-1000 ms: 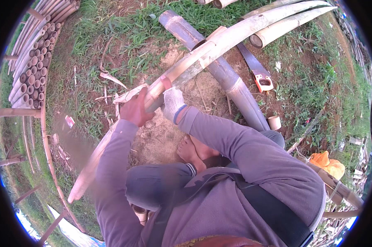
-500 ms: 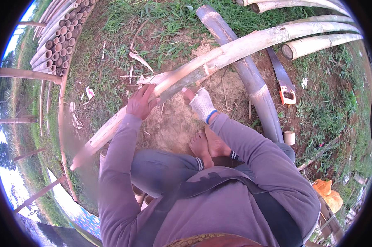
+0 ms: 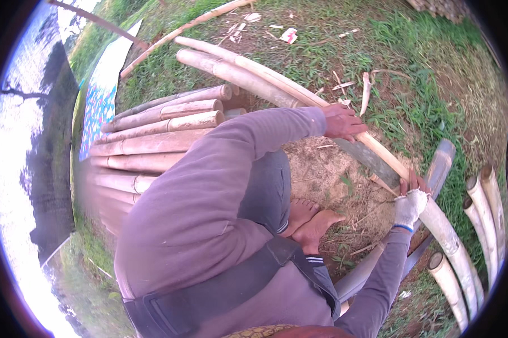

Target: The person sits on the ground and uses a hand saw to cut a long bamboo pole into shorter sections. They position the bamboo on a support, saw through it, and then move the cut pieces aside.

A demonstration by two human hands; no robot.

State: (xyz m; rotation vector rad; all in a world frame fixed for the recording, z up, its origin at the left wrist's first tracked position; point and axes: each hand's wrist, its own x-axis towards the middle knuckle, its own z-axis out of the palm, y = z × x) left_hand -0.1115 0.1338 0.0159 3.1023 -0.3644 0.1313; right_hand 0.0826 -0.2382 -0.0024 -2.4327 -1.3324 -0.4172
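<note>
A long bamboo pole (image 3: pixel 372 159) slants from the upper left down to the right edge. Along its upper side lies a pale split bamboo strip (image 3: pixel 386 155). My bare left hand (image 3: pixel 343 121) is closed over the strip, fingers bent across it. My right hand (image 3: pixel 411 204), in a white fingerless glove with a blue cuff, grips the strip near its right end, close against the pole. Its thumb and fingertips show at the strip's edges. A thick dark bamboo piece (image 3: pixel 441 160) lies crosswise under the pole, beyond my right hand.
Cut bamboo poles (image 3: pixel 164 121) are stacked at my left. More bamboo poles (image 3: pixel 448 281) lie at the lower right. Pale bamboo scraps (image 3: pixel 366 93) and sawdust cover the ground before my bare feet (image 3: pixel 313 228). A patterned sheet (image 3: pixel 99 107) is at the far left.
The view has swung left, bringing the stacked poles into sight. My right hand has come from beside the pole onto the strip; my left hand stays on it.
</note>
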